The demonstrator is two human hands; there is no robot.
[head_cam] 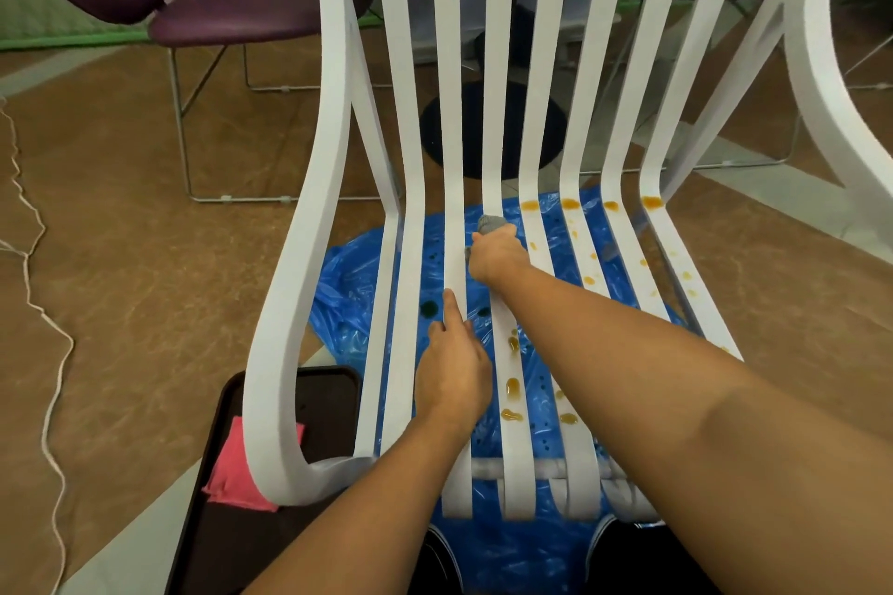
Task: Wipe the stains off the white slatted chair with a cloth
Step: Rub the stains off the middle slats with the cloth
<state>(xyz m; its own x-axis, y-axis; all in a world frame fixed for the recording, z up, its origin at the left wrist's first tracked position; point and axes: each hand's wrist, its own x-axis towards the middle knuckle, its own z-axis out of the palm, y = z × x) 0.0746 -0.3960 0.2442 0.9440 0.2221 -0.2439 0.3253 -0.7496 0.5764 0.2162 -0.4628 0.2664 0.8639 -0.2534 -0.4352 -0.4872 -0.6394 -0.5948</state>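
The white slatted chair [410,256] fills the middle of the view. Orange-brown stains [512,389] dot its middle and right seat slats, and a row of them sits where the seat bends up into the back [570,204]. My right hand [497,254] grips a grey cloth [490,223] against the middle slat near that bend. My left hand [452,372] rests on a left-of-middle seat slat, index finger pointing forward, holding nothing.
Blue plastic sheeting [348,290] lies on the floor under the chair. A dark tray [319,396] with a pink cloth [232,464] sits at the lower left. Purple chairs [232,5] and a round table base [493,126] stand behind. A white cord [43,314] trails along the left floor.
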